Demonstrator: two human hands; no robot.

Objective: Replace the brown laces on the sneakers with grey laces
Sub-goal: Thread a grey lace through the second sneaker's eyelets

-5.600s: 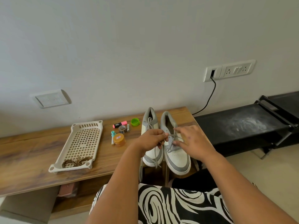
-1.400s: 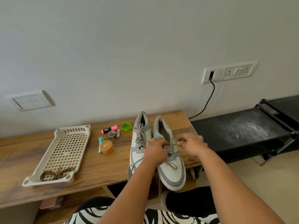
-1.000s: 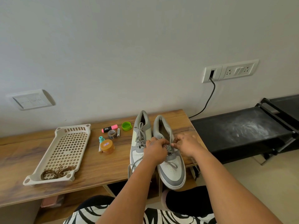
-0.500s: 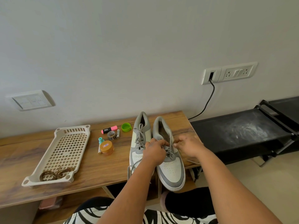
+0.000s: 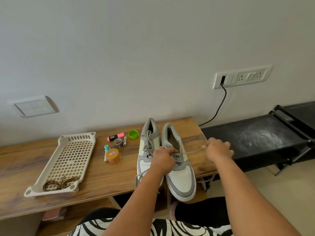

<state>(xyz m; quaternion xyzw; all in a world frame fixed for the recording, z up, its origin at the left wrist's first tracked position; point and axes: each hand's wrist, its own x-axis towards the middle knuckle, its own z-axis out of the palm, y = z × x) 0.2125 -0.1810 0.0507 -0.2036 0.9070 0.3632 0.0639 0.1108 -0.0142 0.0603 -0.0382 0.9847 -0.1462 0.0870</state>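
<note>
My R hand (image 5: 219, 151) has swung out from the eyelets, pinching the grey lace (image 5: 192, 152) end and drawing it taut; L hand (image 5: 162, 159) grips the R sneaker (image 5: 180, 174) at its eyelets; that eyelet's threaded, more rows left; brown laces (image 5: 59, 183) lie in the tray (image 5: 75, 149).

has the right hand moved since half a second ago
Yes. The right hand has pulled rightward, away from the right sneaker, toward the table edge, drawing the grey lace taut.
</note>
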